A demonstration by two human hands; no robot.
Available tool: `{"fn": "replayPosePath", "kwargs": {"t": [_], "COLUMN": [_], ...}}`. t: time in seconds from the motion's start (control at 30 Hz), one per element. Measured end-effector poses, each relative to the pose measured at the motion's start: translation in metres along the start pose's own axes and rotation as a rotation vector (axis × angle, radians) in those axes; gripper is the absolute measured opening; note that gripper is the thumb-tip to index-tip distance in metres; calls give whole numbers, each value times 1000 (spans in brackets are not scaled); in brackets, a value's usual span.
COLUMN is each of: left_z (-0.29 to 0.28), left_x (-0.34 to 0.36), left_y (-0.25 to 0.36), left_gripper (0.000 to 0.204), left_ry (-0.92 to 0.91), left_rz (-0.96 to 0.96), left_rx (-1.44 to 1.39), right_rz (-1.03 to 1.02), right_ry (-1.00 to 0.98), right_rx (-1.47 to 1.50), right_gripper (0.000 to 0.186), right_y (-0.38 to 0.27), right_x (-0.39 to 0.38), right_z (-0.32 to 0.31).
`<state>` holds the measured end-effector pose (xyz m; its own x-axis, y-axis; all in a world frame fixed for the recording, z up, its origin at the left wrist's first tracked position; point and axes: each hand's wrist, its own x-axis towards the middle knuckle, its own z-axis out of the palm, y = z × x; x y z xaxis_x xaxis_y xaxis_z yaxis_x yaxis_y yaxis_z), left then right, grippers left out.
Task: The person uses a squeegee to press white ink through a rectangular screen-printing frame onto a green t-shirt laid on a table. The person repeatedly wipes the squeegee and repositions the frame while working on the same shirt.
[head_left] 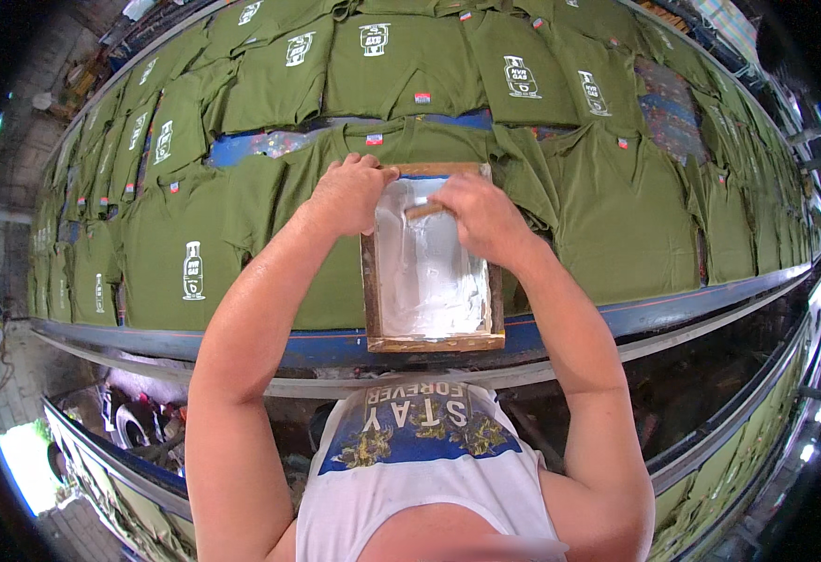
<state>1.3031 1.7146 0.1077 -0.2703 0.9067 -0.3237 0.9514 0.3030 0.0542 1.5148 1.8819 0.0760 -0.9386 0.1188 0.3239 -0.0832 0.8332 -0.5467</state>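
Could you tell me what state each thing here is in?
Wooden frame: lying over the middle green shirt
Middle green shirt: partly covered
White coating: smeared inside the frame
Brown bar: held inside the frame
Right hand: closed on the bar
Left hand: at the frame's far left corner
Left-side shirt: flat, printed white
Right-side shirt: flat, no print showing

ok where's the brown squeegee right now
In the head view, the brown squeegee is in the right hand, inside the far end of the wooden-framed screen, just right of the left hand.
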Motion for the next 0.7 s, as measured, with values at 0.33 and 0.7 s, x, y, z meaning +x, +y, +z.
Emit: {"fn": "replayPosePath", "kwargs": {"t": [0.33,0.7], "left_z": [-4,10], "left_x": [4,9], "left_y": [-2,-14], "left_gripper": [108,117], "left_ry": [-51,-8], "left_rz": [-12,-16], "left_rx": [-27,-125], "right_rz": [81,141], "right_ry": [-33,-42], "right_rx": [-89,-95], "right_gripper": [41,39], "right_y": [-64,-151], "right_x": [-67,-132], "right_z": [21,33]}}
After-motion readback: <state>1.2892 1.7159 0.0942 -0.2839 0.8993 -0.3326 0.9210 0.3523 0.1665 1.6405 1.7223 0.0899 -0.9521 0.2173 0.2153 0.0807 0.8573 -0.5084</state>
